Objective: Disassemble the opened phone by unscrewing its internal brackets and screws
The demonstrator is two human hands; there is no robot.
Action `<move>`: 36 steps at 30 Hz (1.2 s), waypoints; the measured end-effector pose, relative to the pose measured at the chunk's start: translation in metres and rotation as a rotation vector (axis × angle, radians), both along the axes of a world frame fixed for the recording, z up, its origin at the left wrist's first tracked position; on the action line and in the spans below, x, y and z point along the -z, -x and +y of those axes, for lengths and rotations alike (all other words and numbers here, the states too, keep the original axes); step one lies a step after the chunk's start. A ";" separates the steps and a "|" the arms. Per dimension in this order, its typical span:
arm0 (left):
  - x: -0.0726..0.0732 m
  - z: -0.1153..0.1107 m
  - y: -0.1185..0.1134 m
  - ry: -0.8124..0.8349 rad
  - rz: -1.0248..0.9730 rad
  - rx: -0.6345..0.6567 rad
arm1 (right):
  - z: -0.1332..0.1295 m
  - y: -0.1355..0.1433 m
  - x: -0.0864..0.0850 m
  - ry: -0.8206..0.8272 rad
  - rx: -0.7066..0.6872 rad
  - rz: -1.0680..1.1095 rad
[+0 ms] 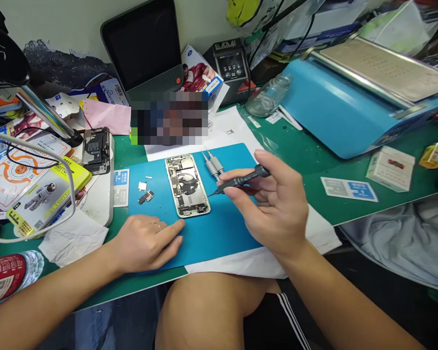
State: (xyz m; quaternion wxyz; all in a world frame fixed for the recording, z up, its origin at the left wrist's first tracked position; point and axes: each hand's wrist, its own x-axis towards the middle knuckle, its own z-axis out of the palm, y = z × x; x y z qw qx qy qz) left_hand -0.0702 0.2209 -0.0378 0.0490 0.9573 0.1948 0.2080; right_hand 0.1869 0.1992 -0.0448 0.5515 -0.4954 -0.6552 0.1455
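An opened phone body [192, 183], its inner parts exposed, lies on the blue mat [219, 231]. My right hand [273, 209] grips a dark screwdriver [244, 180] between thumb and fingers; its thin tip is by the phone's lower right edge. On the mat rests my left hand [149, 243], index finger stretched toward the phone's bottom left corner and nothing visible held in it. Whether that fingertip touches the phone, I cannot tell. Two grey-handled screwdrivers [213, 165] lie beside the phone, partly behind my right hand. Small metal parts [146, 197] and tiny screws sit left of the phone.
Another opened phone [96, 150] rests on a white device at left, near battery boxes [47, 192] and a lamp post. A smart display [142, 48] stands behind. To the right are a glass jar [269, 95], a blue machine [336, 107] and a white box [390, 168].
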 end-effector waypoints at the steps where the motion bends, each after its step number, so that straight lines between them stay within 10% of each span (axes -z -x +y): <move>1: -0.001 0.000 0.000 -0.001 -0.031 0.013 | 0.001 0.006 -0.002 -0.017 -0.039 0.002; 11: 0.001 -0.001 0.001 0.087 -0.235 -0.217 | -0.011 0.052 0.006 0.016 -0.256 -0.045; 26: 0.006 -0.002 0.003 0.012 -0.181 -0.137 | -0.023 0.058 0.005 -0.092 -0.329 -0.023; 36: -0.006 -0.004 0.003 0.150 -0.320 -0.107 | -0.004 0.067 0.005 0.112 -0.185 0.072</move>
